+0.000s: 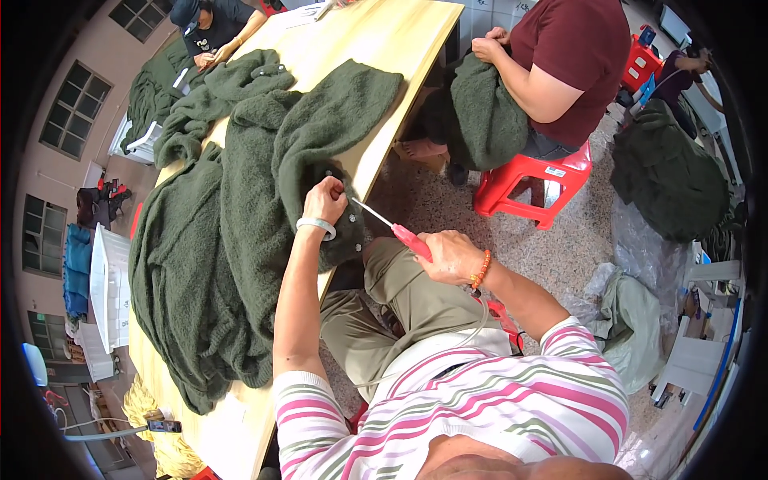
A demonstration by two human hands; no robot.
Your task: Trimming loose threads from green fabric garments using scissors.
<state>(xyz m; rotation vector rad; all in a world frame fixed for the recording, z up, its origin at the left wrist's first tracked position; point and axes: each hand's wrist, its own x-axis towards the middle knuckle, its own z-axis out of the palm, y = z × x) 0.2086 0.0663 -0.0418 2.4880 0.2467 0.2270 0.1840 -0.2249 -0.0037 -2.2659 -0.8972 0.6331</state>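
Observation:
My left hand (323, 202), with a pale bangle at its wrist, pinches the buttoned edge of a dark green fuzzy cardigan (336, 104) at the table's right edge. Several shiny round buttons show around the fingers. My right hand (453, 258), wearing an orange bead bracelet, is closed around the pink handle of a tool (411, 240) with a long thin metal shaft. Its shaft slants up and left, and the tip is close to my left fingers; whether it touches the knit I cannot tell. Part of the cardigan's edge hangs off the table near my knee.
More green knit garments (188, 264) are heaped over the wooden table (400, 48). A person in a maroon shirt (588, 60) sits on a red stool (534, 178), holding green knitwear. Another person (214, 32) works at the far left. Plastic bags (632, 320) lie at right.

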